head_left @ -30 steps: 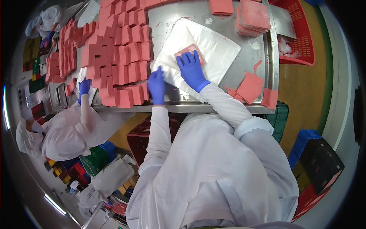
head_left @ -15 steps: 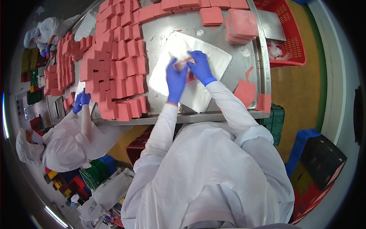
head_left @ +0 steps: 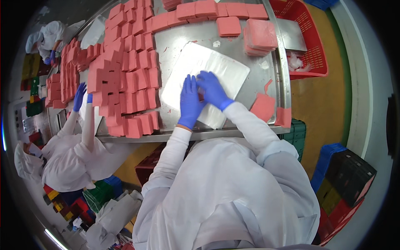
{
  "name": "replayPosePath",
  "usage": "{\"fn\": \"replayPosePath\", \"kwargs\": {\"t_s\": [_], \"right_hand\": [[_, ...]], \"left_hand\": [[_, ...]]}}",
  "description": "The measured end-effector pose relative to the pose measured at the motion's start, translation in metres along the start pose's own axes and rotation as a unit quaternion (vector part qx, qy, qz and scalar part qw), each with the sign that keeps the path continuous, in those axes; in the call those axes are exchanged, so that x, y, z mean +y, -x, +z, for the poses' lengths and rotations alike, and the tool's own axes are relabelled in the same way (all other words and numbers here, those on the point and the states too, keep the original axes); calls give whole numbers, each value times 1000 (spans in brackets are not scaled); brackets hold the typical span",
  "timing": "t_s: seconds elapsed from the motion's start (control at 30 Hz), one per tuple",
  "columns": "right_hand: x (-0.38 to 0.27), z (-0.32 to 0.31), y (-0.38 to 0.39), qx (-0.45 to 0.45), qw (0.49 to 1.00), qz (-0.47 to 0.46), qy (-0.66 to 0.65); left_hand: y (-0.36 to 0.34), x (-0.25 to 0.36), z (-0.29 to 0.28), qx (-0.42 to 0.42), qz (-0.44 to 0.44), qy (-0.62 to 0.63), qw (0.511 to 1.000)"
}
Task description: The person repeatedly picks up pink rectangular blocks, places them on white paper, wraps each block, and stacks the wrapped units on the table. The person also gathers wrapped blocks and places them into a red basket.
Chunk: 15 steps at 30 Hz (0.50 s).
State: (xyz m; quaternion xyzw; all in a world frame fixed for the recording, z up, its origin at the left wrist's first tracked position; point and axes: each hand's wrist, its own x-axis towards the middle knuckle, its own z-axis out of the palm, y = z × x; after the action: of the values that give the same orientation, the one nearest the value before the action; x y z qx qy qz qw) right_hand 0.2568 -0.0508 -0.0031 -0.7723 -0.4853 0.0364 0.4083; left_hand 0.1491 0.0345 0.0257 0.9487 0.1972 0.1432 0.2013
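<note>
A pile of flat white plastic sheets or bags [head_left: 227,66] lies askew on the steel table in front of me. Low on this pile, a pink slab [head_left: 201,96] shows only as a sliver between my hands. My left hand [head_left: 191,102], in a blue glove, lies over its left side with fingers stretched out, pointing away from me. From the right, my blue-gloved right hand [head_left: 213,91] reaches across it, fingers bent and closed down round its far part. The two hands nearly touch and hide most of the slab.
Rows of pink slabs [head_left: 141,79] stand left of the pile; more line the back. Wrapped slabs [head_left: 261,34] are stacked at right, near a loose pink sheet [head_left: 263,107]. A red crate [head_left: 310,41] adjoins the table's right edge. A co-worker [head_left: 66,154] works at left.
Both hands have come down closer together over the pink slab, covering more of it. My left fingers have straightened. The co-worker at left has raised one hand.
</note>
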Motion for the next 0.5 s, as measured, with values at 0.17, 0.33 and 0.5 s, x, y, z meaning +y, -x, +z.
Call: {"fn": "replayPosePath", "kwargs": {"t_s": [0.17, 0.33, 0.5], "right_hand": [[-5, -57, 25, -10, 981, -38, 189], [20, -158, 2, 129, 936, 293, -149], [61, -251, -46, 298, 828, 171, -443]], "left_hand": [[-50, 2, -9, -246, 26, 168, 954], [-126, 58, 17, -202, -157, 594, 762], [-193, 152, 53, -142, -239, 745, 606]]}}
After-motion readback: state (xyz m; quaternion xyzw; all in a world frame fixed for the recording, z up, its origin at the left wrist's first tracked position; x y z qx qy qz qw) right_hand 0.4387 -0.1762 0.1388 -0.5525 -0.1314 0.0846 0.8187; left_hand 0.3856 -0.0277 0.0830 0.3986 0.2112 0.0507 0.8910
